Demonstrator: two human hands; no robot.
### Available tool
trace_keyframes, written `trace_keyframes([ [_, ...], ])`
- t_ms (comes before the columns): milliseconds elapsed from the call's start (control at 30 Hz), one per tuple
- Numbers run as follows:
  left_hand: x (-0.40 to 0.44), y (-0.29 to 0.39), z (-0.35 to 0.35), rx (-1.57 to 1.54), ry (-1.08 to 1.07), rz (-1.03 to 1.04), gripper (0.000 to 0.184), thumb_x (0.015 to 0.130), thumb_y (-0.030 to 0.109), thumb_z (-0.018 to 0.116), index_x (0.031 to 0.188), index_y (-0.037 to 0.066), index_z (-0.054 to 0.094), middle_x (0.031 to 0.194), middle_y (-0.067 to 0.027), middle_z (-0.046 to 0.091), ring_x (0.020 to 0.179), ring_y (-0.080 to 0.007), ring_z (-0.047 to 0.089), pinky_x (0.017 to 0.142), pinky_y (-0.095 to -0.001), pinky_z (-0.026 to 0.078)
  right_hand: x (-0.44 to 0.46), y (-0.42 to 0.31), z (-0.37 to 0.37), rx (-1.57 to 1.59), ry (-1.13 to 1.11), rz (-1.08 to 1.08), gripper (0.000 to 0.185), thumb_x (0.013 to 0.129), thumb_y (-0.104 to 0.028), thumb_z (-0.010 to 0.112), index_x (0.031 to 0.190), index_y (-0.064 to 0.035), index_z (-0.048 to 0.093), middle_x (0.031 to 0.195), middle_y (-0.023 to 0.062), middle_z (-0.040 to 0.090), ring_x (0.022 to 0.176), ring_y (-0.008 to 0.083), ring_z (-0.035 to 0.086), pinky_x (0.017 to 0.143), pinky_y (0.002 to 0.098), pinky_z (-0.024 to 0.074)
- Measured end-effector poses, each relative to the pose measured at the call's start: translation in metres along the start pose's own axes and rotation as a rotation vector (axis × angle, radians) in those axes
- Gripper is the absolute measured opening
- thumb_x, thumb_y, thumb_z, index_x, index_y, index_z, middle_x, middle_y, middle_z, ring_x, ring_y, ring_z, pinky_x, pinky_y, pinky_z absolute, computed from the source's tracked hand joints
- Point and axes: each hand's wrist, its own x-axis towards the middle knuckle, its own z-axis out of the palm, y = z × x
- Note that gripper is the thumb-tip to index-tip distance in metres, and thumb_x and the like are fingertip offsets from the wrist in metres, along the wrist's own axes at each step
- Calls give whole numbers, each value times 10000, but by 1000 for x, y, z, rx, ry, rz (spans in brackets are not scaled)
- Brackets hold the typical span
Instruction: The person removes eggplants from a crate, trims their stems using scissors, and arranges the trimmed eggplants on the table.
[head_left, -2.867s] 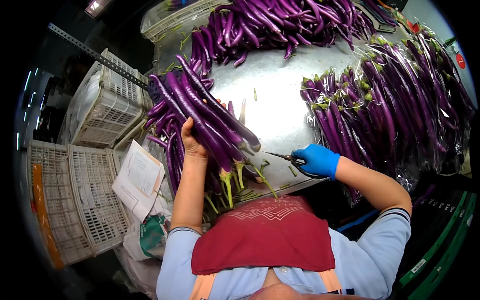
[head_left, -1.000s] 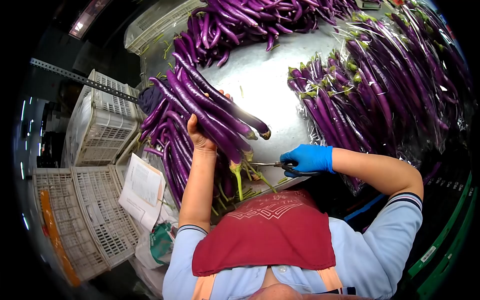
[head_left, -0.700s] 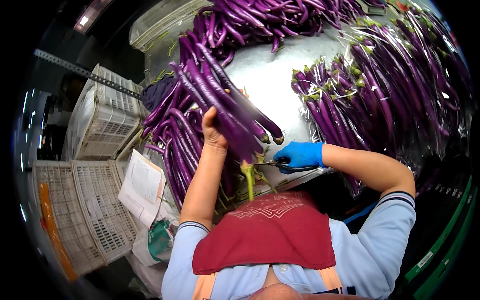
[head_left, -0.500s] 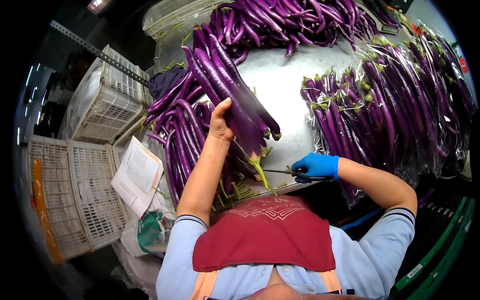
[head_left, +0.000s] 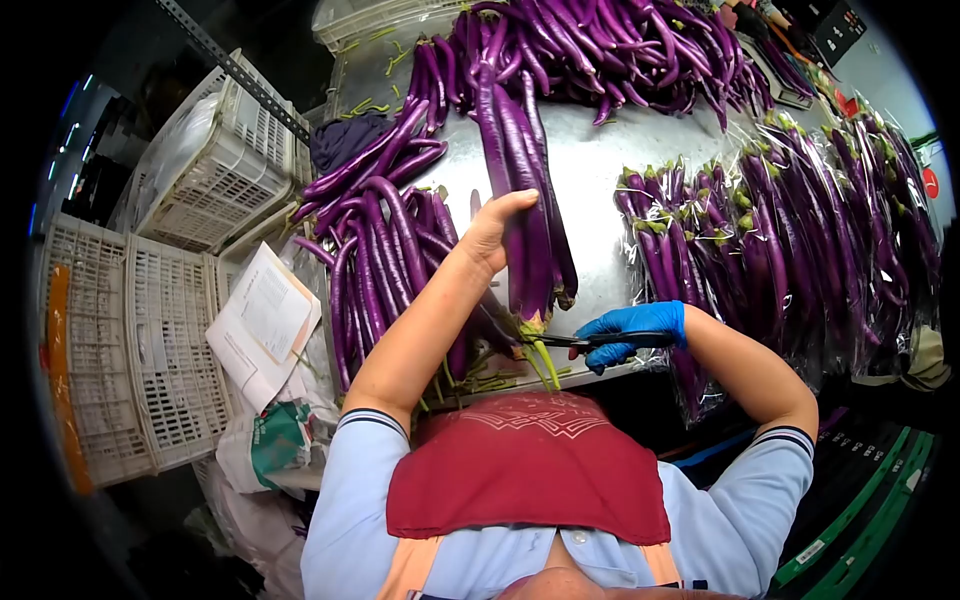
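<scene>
My bare left hand (head_left: 494, 235) is closed round a few long purple eggplants (head_left: 519, 165), held together with their green stem ends towards me. In a blue glove, my right hand (head_left: 634, 334) grips dark-handled scissors (head_left: 648, 341). Their blades reach left to the green stems (head_left: 543, 363) below the caps; whether they have cut through is not visible. Left of the held bunch lies a pile of loose eggplants (head_left: 375, 260). Cut stem pieces (head_left: 480, 381) are scattered along the near table edge.
More loose eggplants (head_left: 600, 45) are heaped across the back of the metal table (head_left: 590, 180). Eggplants in clear plastic bags (head_left: 780, 235) fill the right side. White plastic crates (head_left: 185, 345), papers (head_left: 265, 315) and a plastic bag (head_left: 282, 440) are at the left.
My left hand has moved right and turned the eggplants more upright. The scissors have come closer to the caps, with the blades now across the stems.
</scene>
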Motion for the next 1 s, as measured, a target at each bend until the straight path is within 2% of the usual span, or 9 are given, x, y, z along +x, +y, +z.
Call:
trace_keyframes([
  [300,9,-8,-3,135,-28,-23,217,764,128,626,925,-14,594,845,-121,641,719,-214,642,676,-350,553,-4,-7,14,-349,208,-9,326,829,-279,636,1067,-57,609,847,71,642,756,115,583,687,263,469],
  [367,15,-1,-2,162,-53,-34,222,759,127,630,927,-13,593,845,-121,641,717,-216,642,673,-352,553,-4,8,21,-538,254,-66,341,806,-321,640,1044,-78,624,908,150,653,786,257,636,718,331,483],
  [500,14,29,26,500,-92,109,368,700,174,704,988,29,526,840,-70,587,731,-172,593,648,-309,509,3,39,41,-520,349,27,399,807,-365,626,1060,-58,596,888,181,636,788,301,622,745,356,470],
  [533,17,37,29,611,-199,139,380,689,161,713,988,30,517,838,-69,576,726,-165,583,626,-308,501,7,51,46,-448,432,4,406,807,-367,626,1064,-55,592,893,185,632,793,301,622,750,357,468],
  [633,17,54,42,1237,-425,325,604,633,103,709,1175,31,453,1071,-108,540,973,-199,543,838,-330,453,16,67,62,-269,636,-56,461,798,-402,641,1072,-36,586,911,177,633,813,276,616,761,334,464],
  [667,22,52,46,1469,-625,551,711,613,115,705,1251,36,403,1222,-147,447,1117,-228,461,944,-339,376,26,83,69,-171,650,-77,469,796,-414,642,1064,-33,585,909,166,632,812,253,611,760,326,463],
  [767,30,37,55,1931,-999,625,664,538,93,703,1157,38,471,1263,-205,392,1186,-350,379,1017,-441,288,51,101,84,-176,664,-182,407,802,-427,620,939,-46,579,821,161,594,732,226,579,696,345,451],
  [900,60,-23,31,2311,-1394,592,550,539,90,691,1059,43,519,1265,-206,392,1210,-345,367,1030,-518,246,88,90,97,-132,691,-321,355,840,-378,592,886,-29,553,758,165,561,652,203,497,657,352,429],
  [1000,88,-67,-14,2362,-1469,564,545,589,110,677,1106,73,511,1329,-187,346,1239,-334,342,1028,-519,257,88,64,88,-8,645,-189,329,848,-316,610,955,-7,575,821,128,600,742,100,475,694,311,439],
])
